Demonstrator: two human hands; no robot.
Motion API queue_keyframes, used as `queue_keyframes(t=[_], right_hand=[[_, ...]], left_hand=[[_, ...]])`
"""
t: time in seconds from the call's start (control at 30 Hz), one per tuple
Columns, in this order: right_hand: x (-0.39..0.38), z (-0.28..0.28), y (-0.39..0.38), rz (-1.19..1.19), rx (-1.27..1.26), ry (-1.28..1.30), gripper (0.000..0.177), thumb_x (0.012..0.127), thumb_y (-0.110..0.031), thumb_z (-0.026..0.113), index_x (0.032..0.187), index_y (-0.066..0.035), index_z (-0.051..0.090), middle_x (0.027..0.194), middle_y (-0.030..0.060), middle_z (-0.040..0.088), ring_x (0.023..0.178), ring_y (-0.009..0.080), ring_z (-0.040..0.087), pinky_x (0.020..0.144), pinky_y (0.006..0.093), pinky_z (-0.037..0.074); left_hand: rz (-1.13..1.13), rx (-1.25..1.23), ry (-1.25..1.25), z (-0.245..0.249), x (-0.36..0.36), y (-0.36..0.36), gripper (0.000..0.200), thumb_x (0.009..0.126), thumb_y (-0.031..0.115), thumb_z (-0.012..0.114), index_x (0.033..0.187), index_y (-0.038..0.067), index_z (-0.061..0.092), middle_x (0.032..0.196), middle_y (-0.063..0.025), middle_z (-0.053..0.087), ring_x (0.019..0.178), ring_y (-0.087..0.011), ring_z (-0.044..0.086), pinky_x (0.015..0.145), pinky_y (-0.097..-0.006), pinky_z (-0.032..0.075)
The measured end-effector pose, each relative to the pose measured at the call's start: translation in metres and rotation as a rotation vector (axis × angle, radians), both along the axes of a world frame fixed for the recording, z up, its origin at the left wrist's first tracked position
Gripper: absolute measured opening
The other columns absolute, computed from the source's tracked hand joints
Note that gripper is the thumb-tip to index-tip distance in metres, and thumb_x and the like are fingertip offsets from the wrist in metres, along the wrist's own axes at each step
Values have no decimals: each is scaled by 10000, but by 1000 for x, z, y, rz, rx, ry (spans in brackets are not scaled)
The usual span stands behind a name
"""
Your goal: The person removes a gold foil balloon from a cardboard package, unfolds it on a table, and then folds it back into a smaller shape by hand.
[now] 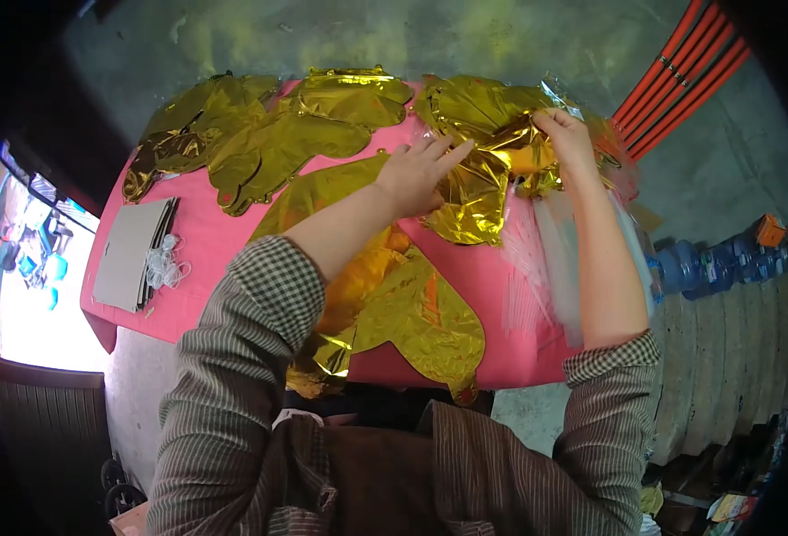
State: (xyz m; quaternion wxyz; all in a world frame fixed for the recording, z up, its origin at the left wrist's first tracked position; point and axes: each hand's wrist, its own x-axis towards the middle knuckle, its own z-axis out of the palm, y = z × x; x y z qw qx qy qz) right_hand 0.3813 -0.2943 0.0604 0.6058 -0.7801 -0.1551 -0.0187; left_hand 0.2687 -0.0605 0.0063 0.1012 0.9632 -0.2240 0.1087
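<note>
Right hand (565,134), upper right of frame: fingertips pinched shut on the crumpled gold foil balloon (487,147). Left hand (421,171), upper centre: open, fingers extended, resting flat on the same foil. Pink table (206,232) lies beneath, with a cardboard stack (130,255) at centre left

Table (206,241): 1 cardboard stack (130,255) at left, foil balloons (278,134) across far edge, plastic sleeves (537,259) at right; bottles (693,268) on floor further right.
</note>
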Motion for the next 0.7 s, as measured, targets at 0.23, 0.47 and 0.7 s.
queue_keyframes(t=[0.23, 0.47, 0.7], right_hand=[[23, 39, 2, -237, 241, -122, 128, 881, -140, 604, 901, -20, 644, 764, 0, 624, 623, 69, 553, 517, 210, 411], [22, 45, 17, -194, 190, -252, 164, 857, -124, 606, 885, 30, 654, 756, -14, 614, 688, 52, 515, 625, 220, 426], [38, 84, -48, -378, 275, -341, 204, 879, -143, 601, 1022, 1, 623, 929, 31, 629, 828, 115, 573, 717, 258, 454]], left_hand=[[29, 166, -199, -6, 8, -7, 833, 723, 345, 727, 1423, 183, 306, 1476, -134, 273, 1348, -304, 272, 1083, -474, 260], [1, -55, 46, -23, 75, -9, 592, 809, 417, 596, 1316, 139, 469, 1380, -128, 424, 1323, -261, 323, 1064, -497, 264], [64, -40, 69, -23, 95, -20, 629, 798, 404, 615, 1356, 202, 408, 1272, -74, 483, 1229, -269, 412, 981, -473, 350]])
